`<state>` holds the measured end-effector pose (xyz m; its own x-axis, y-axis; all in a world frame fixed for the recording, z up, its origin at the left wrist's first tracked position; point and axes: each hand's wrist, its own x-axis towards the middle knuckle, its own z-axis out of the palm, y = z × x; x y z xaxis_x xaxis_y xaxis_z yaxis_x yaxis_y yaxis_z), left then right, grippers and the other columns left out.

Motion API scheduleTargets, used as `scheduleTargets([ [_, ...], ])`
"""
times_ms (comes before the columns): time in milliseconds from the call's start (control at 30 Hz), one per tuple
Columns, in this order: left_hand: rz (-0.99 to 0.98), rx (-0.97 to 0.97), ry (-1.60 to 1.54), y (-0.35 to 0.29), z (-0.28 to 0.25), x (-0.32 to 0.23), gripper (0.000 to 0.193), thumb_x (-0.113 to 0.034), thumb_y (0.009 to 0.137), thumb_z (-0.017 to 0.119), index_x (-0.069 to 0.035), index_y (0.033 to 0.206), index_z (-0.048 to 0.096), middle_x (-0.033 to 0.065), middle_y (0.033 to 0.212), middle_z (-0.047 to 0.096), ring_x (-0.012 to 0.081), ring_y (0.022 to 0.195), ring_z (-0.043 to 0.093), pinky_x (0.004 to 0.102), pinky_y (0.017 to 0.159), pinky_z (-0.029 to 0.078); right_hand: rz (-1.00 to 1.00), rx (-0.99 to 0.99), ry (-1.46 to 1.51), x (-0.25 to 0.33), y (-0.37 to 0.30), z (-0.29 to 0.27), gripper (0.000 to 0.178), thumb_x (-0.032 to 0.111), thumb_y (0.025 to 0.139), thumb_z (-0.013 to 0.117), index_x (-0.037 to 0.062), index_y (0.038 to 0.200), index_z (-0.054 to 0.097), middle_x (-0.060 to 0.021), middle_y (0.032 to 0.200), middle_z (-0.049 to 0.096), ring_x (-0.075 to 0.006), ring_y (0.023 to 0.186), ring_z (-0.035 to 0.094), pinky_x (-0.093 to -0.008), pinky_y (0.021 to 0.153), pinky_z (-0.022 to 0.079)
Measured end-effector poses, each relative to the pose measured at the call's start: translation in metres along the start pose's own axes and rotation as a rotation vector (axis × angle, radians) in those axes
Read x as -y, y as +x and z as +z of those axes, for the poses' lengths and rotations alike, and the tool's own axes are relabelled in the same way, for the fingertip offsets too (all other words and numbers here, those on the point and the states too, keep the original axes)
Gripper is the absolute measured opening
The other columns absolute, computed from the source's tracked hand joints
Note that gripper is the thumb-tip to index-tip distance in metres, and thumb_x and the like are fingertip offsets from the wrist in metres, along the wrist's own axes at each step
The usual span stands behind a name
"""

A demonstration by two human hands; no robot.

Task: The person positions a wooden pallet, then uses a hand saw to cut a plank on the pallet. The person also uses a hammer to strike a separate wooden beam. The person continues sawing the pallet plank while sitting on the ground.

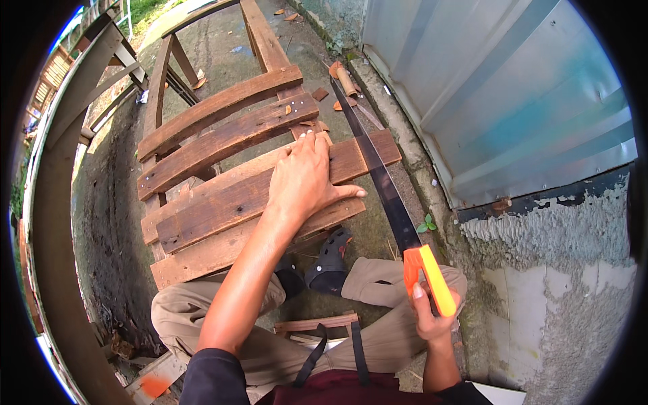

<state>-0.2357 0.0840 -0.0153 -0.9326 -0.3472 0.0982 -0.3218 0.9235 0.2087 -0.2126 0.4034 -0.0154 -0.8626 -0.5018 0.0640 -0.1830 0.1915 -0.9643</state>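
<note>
My right hand (pixel 433 318) is wrapped round the orange and yellow handle of a handsaw (pixel 391 199). The saw's long dark blade slants away to the far left and lies across the right part of a loose brown wooden plank (pixel 219 208). A short end of that plank sticks out to the right of the blade. On the plank, my left hand (pixel 302 177) lies pressed down, its fingers stretched forward and its thumb out toward the blade. Beneath the plank is a slatted wooden frame (pixel 223 152), with several worn boards fixed across two rails.
A corrugated metal sheet (pixel 513 101) and a peeling wall (pixel 540 290) stand close on the right. My dark clog (pixel 329 260) rests just under the frame's near edge. Beyond the blade, a bamboo piece (pixel 345 79) and dry leaves lie on the ground. Timber posts rise at left.
</note>
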Motion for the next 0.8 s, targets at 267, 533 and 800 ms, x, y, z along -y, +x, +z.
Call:
scheduleTargets([
  [267,0.018,0.063,0.021,0.002,-0.004,-0.001,0.137,-0.084,0.054,0.082,0.01,0.146,0.045,0.0295,0.142,0.057,0.0387,0.134,0.057,0.0561,0.115,0.041,0.077,0.015,0.026,0.032,0.052,0.024,0.021,0.011,0.098,0.07,-0.0029,0.082,0.067,0.0053,0.062,0.053,-0.0035,0.059,0.046,-0.0266,0.051,0.035],
  [533,0.086,-0.229,0.051,-0.024,0.005,0.018,0.104,-0.07,0.075,0.079,0.002,0.145,0.05,0.0186,0.139,0.059,0.0353,0.133,0.054,0.0521,0.109,0.043,0.064,-0.065,0.215,-0.004,0.048,0.029,0.019,0.012,0.1,0.069,-0.0037,0.088,0.068,0.0072,0.068,0.055,-0.0027,0.063,0.046,-0.025,0.055,0.035],
  [800,0.177,-0.313,0.065,-0.035,0.0,0.044,0.081,-0.07,0.086,0.068,0.004,0.121,0.062,0.0195,0.106,0.066,0.0359,0.106,0.063,0.0453,0.093,0.048,0.043,-0.013,0.117,0.031,0.055,0.03,0.017,0.012,0.099,0.069,-0.0032,0.091,0.071,0.0077,0.07,0.056,-0.0019,0.065,0.047,-0.0246,0.056,0.036],
])
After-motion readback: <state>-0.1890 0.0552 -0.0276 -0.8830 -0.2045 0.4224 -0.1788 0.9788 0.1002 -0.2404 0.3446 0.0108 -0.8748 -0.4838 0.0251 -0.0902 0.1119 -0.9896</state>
